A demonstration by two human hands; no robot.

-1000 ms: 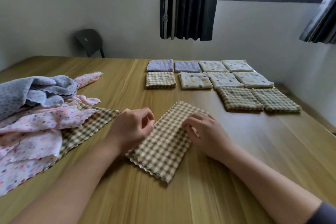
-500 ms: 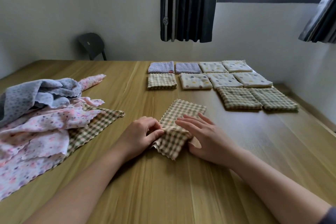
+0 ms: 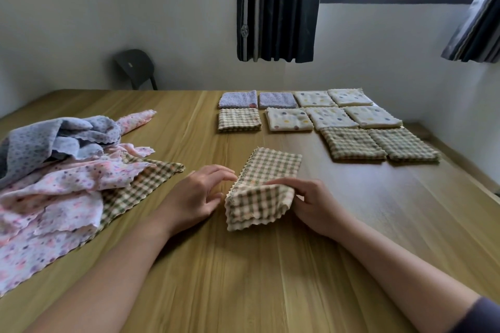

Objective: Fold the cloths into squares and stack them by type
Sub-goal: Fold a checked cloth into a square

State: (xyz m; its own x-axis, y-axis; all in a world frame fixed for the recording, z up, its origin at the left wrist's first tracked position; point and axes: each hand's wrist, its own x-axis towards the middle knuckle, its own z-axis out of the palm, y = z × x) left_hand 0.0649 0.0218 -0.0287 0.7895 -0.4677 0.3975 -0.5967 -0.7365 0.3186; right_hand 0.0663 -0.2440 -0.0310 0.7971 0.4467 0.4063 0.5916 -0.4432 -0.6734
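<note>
nearest me is the bare table (image 3: 243,278), then my two hands on either side of the checked cloth (image 3: 259,197). a second ago that cloth lay flat as a long strip with both hands resting on it. now its near half is up off the wood and curling over the far half, which lies flat — so i judge the last fold, the one that turns the strip into a square, about half made. my right hand (image 3: 311,205) does the carrying, fingers and thumb pinching the raised end from the right. my left hand (image 3: 197,197) has let go its pinch and sits beside the left edge, fingers loose, tips just touching the zigzag hem, holding nothing. what remains here, i think, is to lay the raised end down edge to edge and press it. to the left waits the pile (image 3: 62,170) of unfolded cloths — grey-blue, pink flowered, one more checked — so plenty is left. further off lie the finished ones: checked squares (image 3: 353,143), cream dotted squares (image 3: 289,119) and lilac squares (image 3: 238,99); this cloth belongs with the checked. beyond stand a dark chair (image 3: 135,67) and a curtain (image 3: 276,8).
</note>
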